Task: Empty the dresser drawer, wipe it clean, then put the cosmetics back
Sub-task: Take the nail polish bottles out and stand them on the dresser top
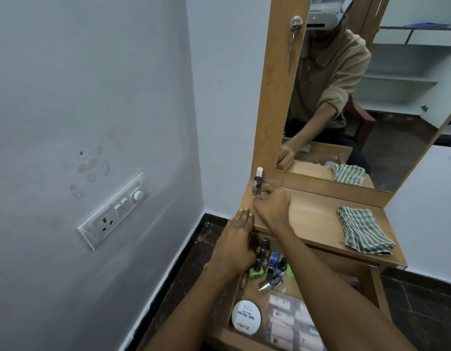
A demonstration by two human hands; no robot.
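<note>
Dresser drawer (247, 336): pulled open at lower centre of the frame, below the dresser top, still holding most of its cosmetics.

Contents in view:
- white round nail polish remover tub (246, 321), near the front left corner;
- green-based bottle (256, 271), upright;
- dark tube (263, 248), behind it;
- blue bottle (274, 258) and small black-capped bottle (281, 267), close together;
- striped-cap bottle (269, 285), lying on its side;
- pale boxed items (292, 323), at lower right of the drawer.

Already out: one nail polish bottle (257, 184), upright at the left back corner of the table (313, 219), just below the mirror (358, 97).

Right hand (272, 202): over the table beside that bottle, fingers (261, 196) curled at its base; whether they grasp it or have released it cannot be told.

Left hand (235, 245): fingers straight and relaxed, reaching into the back left of the drawer, touching the table edge, holding nothing visible.

Checked cloth (363, 231): folded at the right of the table, unused.

Step in hand, by judgement: emptying, early. Advice: stand each bottle upright along the back edge, close together, leaving the cloth free. Lift small bottles by the cap singly; the toppled one may roll. Take the tub and boxes last.
</note>
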